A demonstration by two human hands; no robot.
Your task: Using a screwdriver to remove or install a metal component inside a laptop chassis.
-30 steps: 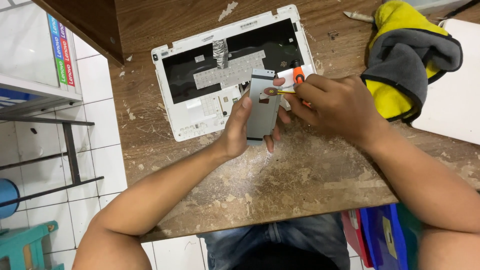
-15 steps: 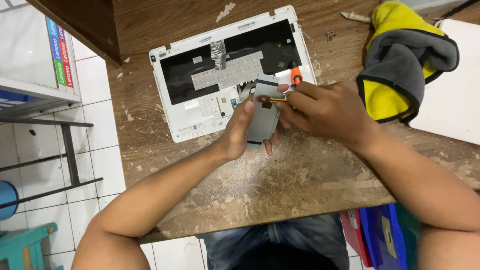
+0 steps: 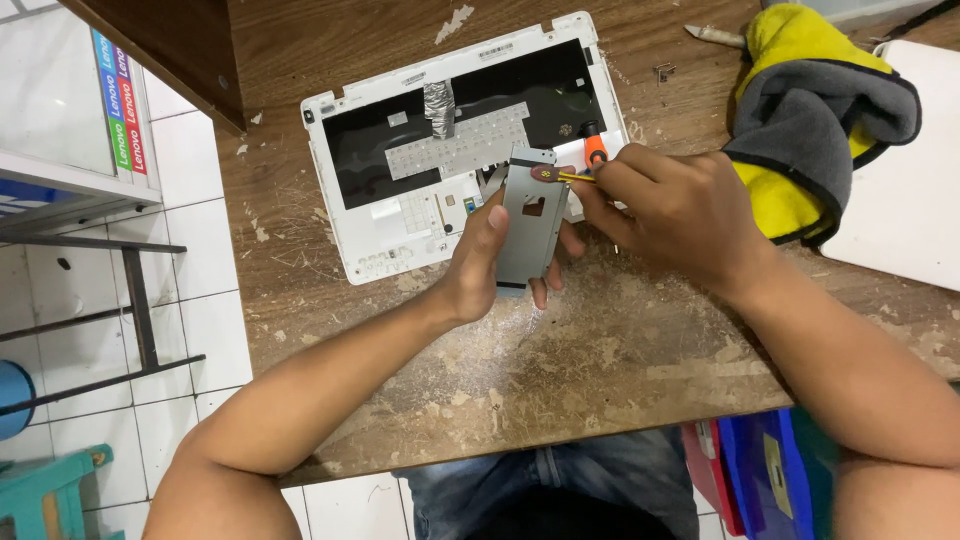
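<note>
A thin grey metal plate (image 3: 530,215) is held upright-tilted above the counter (image 3: 600,360), over the lower right corner of an opened white laptop shell (image 3: 400,215). The plate is pinched by the left hand (image 3: 487,262), thumb on its left edge and fingers wrapped behind, with fingertips showing past its lower right edge. The grip of the right hand (image 3: 675,215) is pressed together around a small screwdriver (image 3: 575,175) with an orange handle, whose tip meets a round part near the plate's top.

The plate is judged to be light, stiff and thin-edged; it probably flexes little but could slip if held by its flat faces alone, so the long edges seem the safest place to take hold. Its cut-out and corners look sharp enough to catch skin.

A yellow and grey cloth (image 3: 810,120) lies to the right, just beside the right hand, partly over a white board (image 3: 915,200). A loose screw (image 3: 662,71) and a metal bit (image 3: 715,36) lie near the far edge. The near counter edge is close below the forearms; bare worn wood between shell and edge leaves room for moving.
</note>
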